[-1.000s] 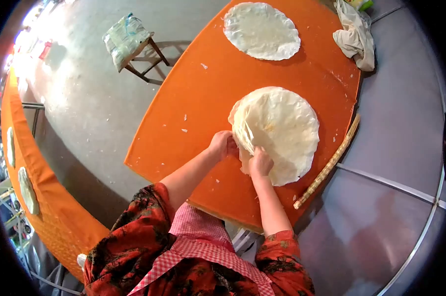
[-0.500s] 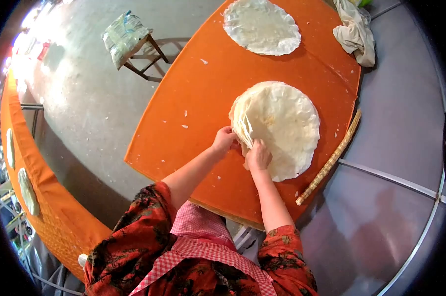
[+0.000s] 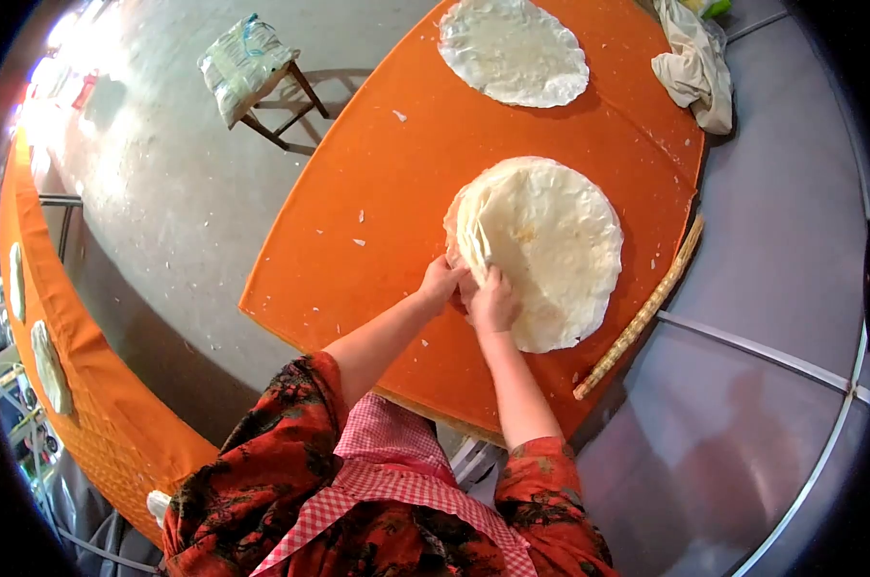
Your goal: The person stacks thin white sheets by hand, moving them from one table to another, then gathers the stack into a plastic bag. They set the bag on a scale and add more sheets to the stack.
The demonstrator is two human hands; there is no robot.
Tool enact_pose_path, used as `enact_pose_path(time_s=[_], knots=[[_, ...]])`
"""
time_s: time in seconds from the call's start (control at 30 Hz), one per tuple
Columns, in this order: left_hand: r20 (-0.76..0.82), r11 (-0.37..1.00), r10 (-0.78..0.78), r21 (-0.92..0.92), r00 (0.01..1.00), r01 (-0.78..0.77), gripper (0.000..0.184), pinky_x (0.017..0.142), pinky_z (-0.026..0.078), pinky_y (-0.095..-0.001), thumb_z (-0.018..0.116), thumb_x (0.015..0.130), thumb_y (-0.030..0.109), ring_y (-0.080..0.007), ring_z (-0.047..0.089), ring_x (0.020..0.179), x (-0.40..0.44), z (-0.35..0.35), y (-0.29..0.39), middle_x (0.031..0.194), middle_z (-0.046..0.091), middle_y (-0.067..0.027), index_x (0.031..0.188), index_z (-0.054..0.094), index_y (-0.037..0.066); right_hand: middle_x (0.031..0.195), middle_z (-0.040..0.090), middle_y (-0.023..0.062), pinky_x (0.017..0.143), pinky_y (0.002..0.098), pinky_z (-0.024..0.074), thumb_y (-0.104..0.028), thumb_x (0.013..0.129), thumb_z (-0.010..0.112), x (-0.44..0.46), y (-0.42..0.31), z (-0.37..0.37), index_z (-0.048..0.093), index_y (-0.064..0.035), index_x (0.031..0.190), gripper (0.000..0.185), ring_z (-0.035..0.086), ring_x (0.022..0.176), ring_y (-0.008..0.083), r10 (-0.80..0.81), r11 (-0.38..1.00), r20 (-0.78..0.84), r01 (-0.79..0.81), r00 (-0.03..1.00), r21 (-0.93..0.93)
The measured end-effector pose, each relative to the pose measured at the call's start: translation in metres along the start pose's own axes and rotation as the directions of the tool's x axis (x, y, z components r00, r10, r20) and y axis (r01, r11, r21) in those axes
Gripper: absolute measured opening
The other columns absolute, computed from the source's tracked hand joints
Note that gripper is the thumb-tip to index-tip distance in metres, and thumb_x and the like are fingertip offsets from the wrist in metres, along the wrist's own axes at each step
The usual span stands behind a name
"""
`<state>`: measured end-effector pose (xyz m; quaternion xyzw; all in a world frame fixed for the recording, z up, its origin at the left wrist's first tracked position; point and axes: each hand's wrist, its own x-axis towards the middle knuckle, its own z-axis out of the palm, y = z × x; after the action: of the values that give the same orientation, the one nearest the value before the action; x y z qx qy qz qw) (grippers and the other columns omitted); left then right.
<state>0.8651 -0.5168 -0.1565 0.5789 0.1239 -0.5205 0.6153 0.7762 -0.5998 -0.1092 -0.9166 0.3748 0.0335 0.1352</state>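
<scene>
A stack of thin, round pale sheets (image 3: 560, 250) lies on the orange tabletop (image 3: 358, 279). At its left side several sheets are lifted and folded over toward the middle. My left hand (image 3: 441, 284) pinches the lower left edge of the sheets. Close beside it, my right hand (image 3: 493, 302) is closed on the folded layers near their lower end. The fingertips of both hands are partly hidden by the sheets and by each other.
Another round sheet (image 3: 514, 53) lies farther back. A long mottled stick (image 3: 639, 313) rests along the table's right edge. Beige cloth (image 3: 690, 67) is bunched at the back right corner. A cushioned stool (image 3: 247, 72) stands on the floor; a second orange-covered table (image 3: 98, 385) is at left.
My right hand has shifted slightly left, nearer my left hand. The lifted layers now sit closer together and flatter. Both hands keep hold of the sheets' edge.
</scene>
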Motion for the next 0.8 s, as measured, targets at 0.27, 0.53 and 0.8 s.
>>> enact_pose_path(time_s=[0.27,0.53,0.8], knots=[[-0.015,0.998,0.047,-0.027,0.999,-0.048,0.019,0.059,0.055,-0.035,0.057,0.093,0.013,-0.0201,0.065,0.073,-0.009,-0.002,-0.005,0.091,0.066,-0.0099,0.106,0.06,-0.001,0.111,0.062,0.0206,0.077,0.0457,0.0512,-0.009,0.081,0.061,-0.004,0.004,-0.038,0.062,-0.0028,0.108,0.027,0.061,0.102,0.0343,-0.032,0.999,0.078,0.031,0.996,0.016],[0.055,0.997,0.051,-0.063,0.997,-0.047,0.012,0.055,0.047,-0.0309,0.056,0.089,0.01,-0.0155,0.058,0.063,-0.002,-0.004,-0.01,0.075,0.064,-0.0045,0.088,0.063,0.0,0.121,0.046,0.021,0.097,0.0526,0.0458,-0.008,0.079,0.066,-0.02,-0.009,0.039,0.046,0.0031,0.126,0.052,0.05,0.114,0.0451,-0.048,0.982,-0.123,0.025,0.991,-0.186],[-0.152,0.75,0.551,0.522,0.821,-0.407,0.028,0.047,0.039,-0.0311,0.055,0.087,0.015,-0.0129,0.048,0.051,0.137,-0.027,0.188,0.055,0.05,-0.0007,0.061,0.054,0.003,0.122,0.048,0.0178,0.079,0.0417,0.0554,0.0,0.076,0.06,-0.016,-0.006,0.006,0.052,0.0004,0.123,0.048,0.052,0.107,0.0399,-0.155,0.978,-0.15,0.13,0.976,-0.163]])
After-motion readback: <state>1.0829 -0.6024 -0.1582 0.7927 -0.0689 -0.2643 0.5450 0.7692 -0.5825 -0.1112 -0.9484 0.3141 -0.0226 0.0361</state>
